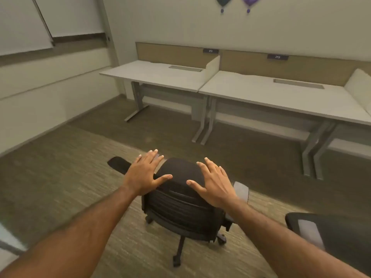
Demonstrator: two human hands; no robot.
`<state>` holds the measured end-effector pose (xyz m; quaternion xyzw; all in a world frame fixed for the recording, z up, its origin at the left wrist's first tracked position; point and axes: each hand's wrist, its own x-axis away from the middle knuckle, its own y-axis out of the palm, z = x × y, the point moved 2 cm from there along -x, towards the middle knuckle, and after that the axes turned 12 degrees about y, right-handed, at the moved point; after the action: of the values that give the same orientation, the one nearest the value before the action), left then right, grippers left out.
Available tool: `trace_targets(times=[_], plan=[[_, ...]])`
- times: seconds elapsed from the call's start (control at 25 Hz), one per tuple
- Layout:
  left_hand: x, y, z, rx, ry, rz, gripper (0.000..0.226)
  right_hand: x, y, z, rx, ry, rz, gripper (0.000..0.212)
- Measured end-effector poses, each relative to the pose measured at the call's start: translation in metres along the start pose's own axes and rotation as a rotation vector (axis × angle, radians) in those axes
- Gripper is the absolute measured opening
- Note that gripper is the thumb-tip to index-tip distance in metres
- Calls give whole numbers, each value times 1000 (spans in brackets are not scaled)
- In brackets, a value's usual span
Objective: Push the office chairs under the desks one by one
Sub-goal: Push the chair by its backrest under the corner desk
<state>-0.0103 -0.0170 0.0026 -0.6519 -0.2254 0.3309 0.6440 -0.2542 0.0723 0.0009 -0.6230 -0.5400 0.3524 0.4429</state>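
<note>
A black office chair (180, 203) on castors stands on the carpet right in front of me, its backrest facing me. My left hand (145, 173) hovers with fingers spread at the top left of the backrest. My right hand (213, 182) is spread the same way at the top right. Whether the palms touch the chair I cannot tell. Two white desks stand ahead against the wall: the left desk (154, 74) and the right desk (281, 97), each with open floor under it.
A second black chair (331, 235) is at the lower right edge. Grey metal desk legs (204, 125) stand between the two desks. A low white divider (212, 65) separates the desktops. Carpet lies open between the chair and the desks. A wall runs along the left.
</note>
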Motion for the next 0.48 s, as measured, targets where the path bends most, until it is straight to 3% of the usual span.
trace_targets(times=[0.24, 0.36, 0.48], plan=[[5, 18, -42, 52, 158, -79, 101, 6, 34, -40, 91, 141, -114, 99], [16, 27, -50, 21, 279, 7, 98, 21, 41, -47, 201, 174, 72, 98], [20, 33, -48, 21, 294, 102, 99, 32, 52, -49, 253, 182, 220, 94]])
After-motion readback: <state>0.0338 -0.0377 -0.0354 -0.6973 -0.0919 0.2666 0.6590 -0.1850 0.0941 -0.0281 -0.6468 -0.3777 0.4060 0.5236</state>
